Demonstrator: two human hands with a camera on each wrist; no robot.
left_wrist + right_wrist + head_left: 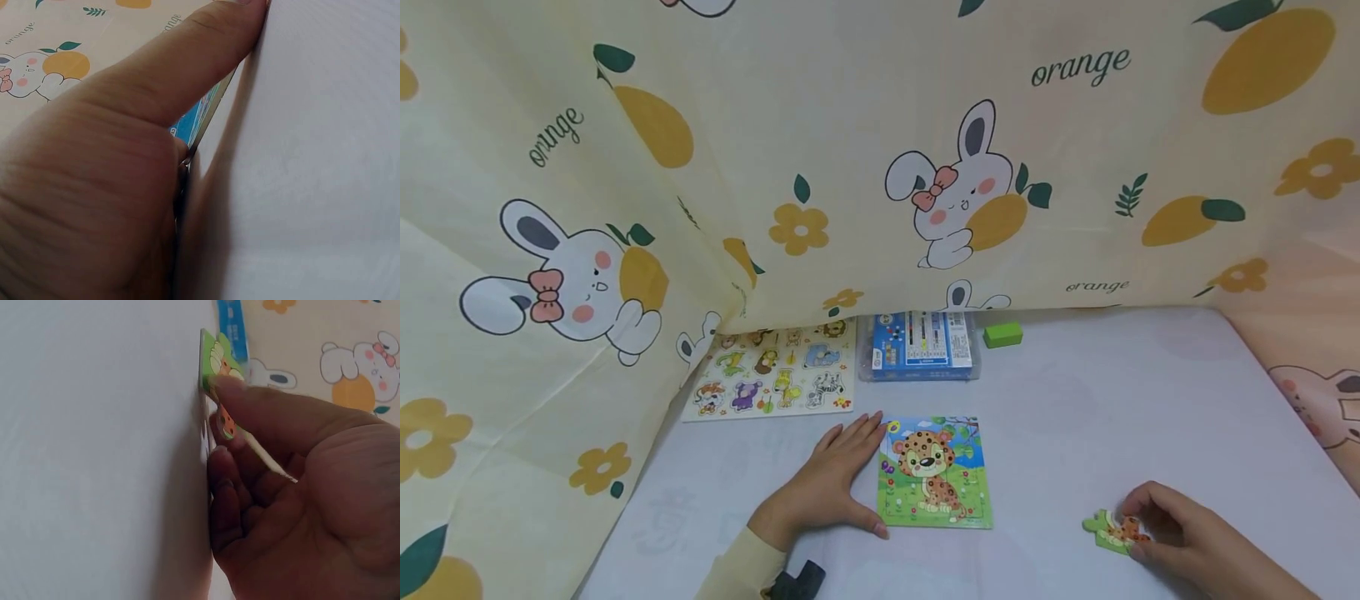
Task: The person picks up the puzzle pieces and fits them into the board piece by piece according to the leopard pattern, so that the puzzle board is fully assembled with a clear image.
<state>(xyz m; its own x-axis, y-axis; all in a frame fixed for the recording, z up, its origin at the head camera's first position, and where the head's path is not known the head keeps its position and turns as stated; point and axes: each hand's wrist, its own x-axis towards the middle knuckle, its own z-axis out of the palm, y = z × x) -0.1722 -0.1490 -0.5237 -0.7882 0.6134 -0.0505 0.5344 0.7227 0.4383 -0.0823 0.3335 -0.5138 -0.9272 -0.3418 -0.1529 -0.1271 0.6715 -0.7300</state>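
A square leopard jigsaw puzzle (934, 473) lies flat on the white table, thin lines showing between its pieces. At its left edge my left hand (827, 483) rests with fingers and thumb stretched out, the thumb tip by the lower left corner. In the left wrist view the thumb (181, 62) hides most of the puzzle. Out to the right, my right hand (1187, 533) pinches a green and orange-spotted puzzle piece (1108, 531) between thumb and fingers, low over the table. The right wrist view shows the same puzzle piece (219, 362) tilted; another pale edge (270, 456) shows behind the thumb.
A sheet of animal pictures (775, 367) lies behind the left hand. Beside it are a clear box with a blue label (920, 348) and a green block (1003, 335). A printed cloth (850, 167) hangs along the back and left side.
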